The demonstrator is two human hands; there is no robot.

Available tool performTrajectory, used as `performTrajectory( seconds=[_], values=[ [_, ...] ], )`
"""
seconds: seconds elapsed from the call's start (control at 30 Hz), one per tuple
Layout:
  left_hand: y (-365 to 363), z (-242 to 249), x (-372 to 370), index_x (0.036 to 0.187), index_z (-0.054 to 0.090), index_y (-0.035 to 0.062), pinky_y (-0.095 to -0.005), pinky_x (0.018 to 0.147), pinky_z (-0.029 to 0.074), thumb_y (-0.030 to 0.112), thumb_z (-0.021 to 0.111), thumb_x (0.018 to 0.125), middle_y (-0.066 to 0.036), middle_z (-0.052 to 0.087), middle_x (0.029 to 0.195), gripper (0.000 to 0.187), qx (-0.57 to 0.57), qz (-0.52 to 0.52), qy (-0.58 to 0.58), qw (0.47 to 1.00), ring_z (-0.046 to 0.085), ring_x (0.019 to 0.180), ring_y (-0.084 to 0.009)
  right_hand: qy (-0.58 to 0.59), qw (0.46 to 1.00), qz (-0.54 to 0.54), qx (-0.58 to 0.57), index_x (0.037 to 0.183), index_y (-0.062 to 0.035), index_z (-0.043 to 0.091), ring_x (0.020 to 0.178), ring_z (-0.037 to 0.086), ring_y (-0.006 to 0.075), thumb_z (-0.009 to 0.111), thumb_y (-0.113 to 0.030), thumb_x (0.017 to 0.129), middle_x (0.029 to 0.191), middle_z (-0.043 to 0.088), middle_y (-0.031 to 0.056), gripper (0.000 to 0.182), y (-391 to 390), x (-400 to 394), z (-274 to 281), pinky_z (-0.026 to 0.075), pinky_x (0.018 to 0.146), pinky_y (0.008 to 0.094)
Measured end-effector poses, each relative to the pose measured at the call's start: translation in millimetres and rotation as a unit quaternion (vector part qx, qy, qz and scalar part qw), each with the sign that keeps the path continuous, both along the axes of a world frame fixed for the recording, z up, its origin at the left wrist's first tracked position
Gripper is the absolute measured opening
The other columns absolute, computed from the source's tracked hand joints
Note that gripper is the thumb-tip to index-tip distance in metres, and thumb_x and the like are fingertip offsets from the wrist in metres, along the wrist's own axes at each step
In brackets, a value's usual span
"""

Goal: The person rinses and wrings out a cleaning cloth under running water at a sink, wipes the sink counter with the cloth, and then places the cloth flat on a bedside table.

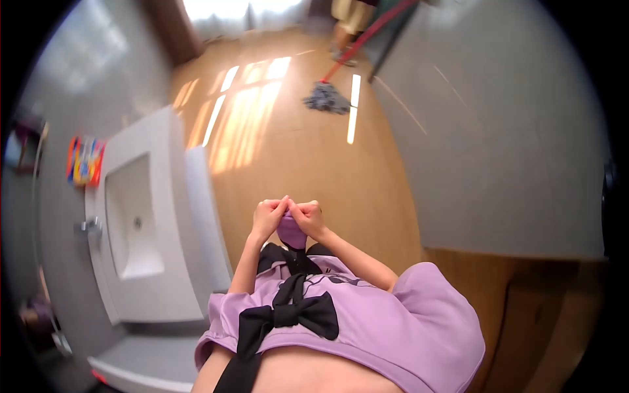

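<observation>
My left hand (268, 218) and my right hand (308, 218) meet in front of my body, thumbs and fingertips close together. Both are closed on a small purple cloth (291, 232), which hangs down between them above my dark lower clothing. The lower part of the cloth is partly hidden against that dark fabric. Below my hands is the light purple top (393, 314) that I wear, with a black bow (288, 317) on it.
A white sink (134, 216) with a metal faucet (92, 226) stands at the left, an orange packet (85, 161) beside it. Ahead, a person's legs (347, 29) are near a grey mop (326, 98) with a red handle. A wooden door (537, 314) is at the lower right.
</observation>
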State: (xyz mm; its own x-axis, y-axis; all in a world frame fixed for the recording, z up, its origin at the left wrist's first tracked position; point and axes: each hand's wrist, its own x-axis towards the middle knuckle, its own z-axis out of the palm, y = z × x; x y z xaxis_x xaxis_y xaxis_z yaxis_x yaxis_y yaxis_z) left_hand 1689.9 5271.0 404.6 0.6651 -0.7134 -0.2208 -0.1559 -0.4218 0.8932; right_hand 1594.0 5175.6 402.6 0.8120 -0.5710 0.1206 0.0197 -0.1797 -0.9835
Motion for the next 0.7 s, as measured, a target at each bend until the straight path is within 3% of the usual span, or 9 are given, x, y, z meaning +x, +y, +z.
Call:
performTrajectory(
  seconds=[0.1,0.2,0.3,0.37,0.43,0.5,0.53,0.6,0.7],
  values=[
    [-76,40,-51,0.070,0.065,0.0026,-0.0346,0.051,0.044,0.038,0.050,0.083,-0.016,0.058,0.057,0.041,0.003,-0.129,-0.062,0.990,0.060,0.054,-0.0234,-0.005,0.986,-0.168,-0.016,0.052,0.0026,0.050,0.040,0.034,0.0035,0.055,-0.017,0.084,0.039,0.035,0.0016,0.037,-41,-74,8,0.026,0.036,0.0260],
    [-124,46,-109,0.070,0.062,-0.0030,-0.0284,0.047,0.039,0.033,0.051,0.085,-0.010,0.053,0.049,0.040,-0.007,-0.244,-0.078,0.967,0.049,0.048,-0.0094,-0.021,0.957,-0.282,0.065,0.055,0.0022,0.052,0.042,0.037,0.0037,0.054,-0.018,0.084,0.041,0.038,0.0038,0.036,-65,-144,15,0.029,0.039,0.0259],
    [-175,5,-175,0.067,0.059,-0.0069,-0.0254,0.043,0.035,0.031,0.051,0.086,0.001,0.049,0.049,0.043,-0.037,-0.316,0.065,0.946,0.044,0.051,-0.0047,0.033,0.938,-0.344,0.040,0.059,0.0018,0.056,0.042,0.043,0.0074,0.054,-0.024,0.084,0.044,0.045,0.0072,0.036,-97,-222,28,0.033,0.042,0.0275],
    [-199,17,-222,0.075,0.061,-0.0035,-0.0323,0.053,0.042,0.037,0.050,0.084,-0.015,0.054,0.053,0.043,0.011,-0.380,0.082,0.921,0.054,0.054,-0.0149,0.095,0.915,-0.391,-0.034,0.063,0.0003,0.060,0.042,0.050,0.0138,0.054,-0.031,0.083,0.047,0.051,0.0096,0.037,-100,-275,28,0.036,0.043,0.0302],
    [-202,56,-258,0.075,0.061,-0.0037,-0.0323,0.053,0.042,0.038,0.050,0.084,-0.015,0.055,0.053,0.044,0.016,-0.461,0.081,0.884,0.055,0.054,-0.0153,0.149,0.889,-0.431,-0.037,0.069,0.0038,0.059,0.049,0.043,0.0059,0.055,-0.026,0.084,0.049,0.051,0.0024,0.033,-83,-318,67,0.034,0.044,0.0254],
    [-229,53,-300,0.074,0.060,-0.0042,-0.0326,0.053,0.042,0.037,0.050,0.084,-0.015,0.056,0.054,0.044,0.027,-0.526,0.058,0.848,0.056,0.054,-0.0161,0.212,0.837,-0.505,-0.008,0.070,-0.0026,0.064,0.047,0.055,0.0198,0.054,-0.033,0.082,0.053,0.056,0.0120,0.034,-80,-354,58,0.039,0.046,0.0318],
    [-240,55,-321,0.073,0.060,-0.0040,-0.0330,0.053,0.042,0.038,0.050,0.084,-0.016,0.056,0.054,0.044,0.020,-0.557,0.058,0.828,0.056,0.054,-0.0161,0.209,0.814,-0.542,-0.006,0.070,-0.0026,0.064,0.047,0.055,0.0198,0.054,-0.033,0.082,0.053,0.056,0.0120,0.034,-76,-369,59,0.039,0.046,0.0318],
    [-253,50,-363,0.071,0.060,-0.0036,-0.0338,0.052,0.042,0.038,0.051,0.084,-0.017,0.055,0.054,0.045,0.010,-0.622,0.051,0.782,0.056,0.054,-0.0169,0.153,0.776,-0.608,0.070,0.082,0.0031,0.062,0.057,0.051,0.0073,0.055,-0.023,0.084,0.059,0.058,0.0049,0.027,-64,-397,61,0.041,0.052,0.0250],
    [-269,29,-420,0.072,0.062,0.0005,-0.0363,0.055,0.043,0.039,0.051,0.084,-0.017,0.057,0.058,0.041,0.013,-0.697,0.028,0.717,0.059,0.056,-0.0258,0.123,0.724,-0.673,0.090,0.086,0.0026,0.062,0.062,0.053,0.0074,0.054,-0.021,0.085,0.065,0.060,0.0057,0.025,-55,-439,49,0.043,0.055,0.0249]
  ],
)
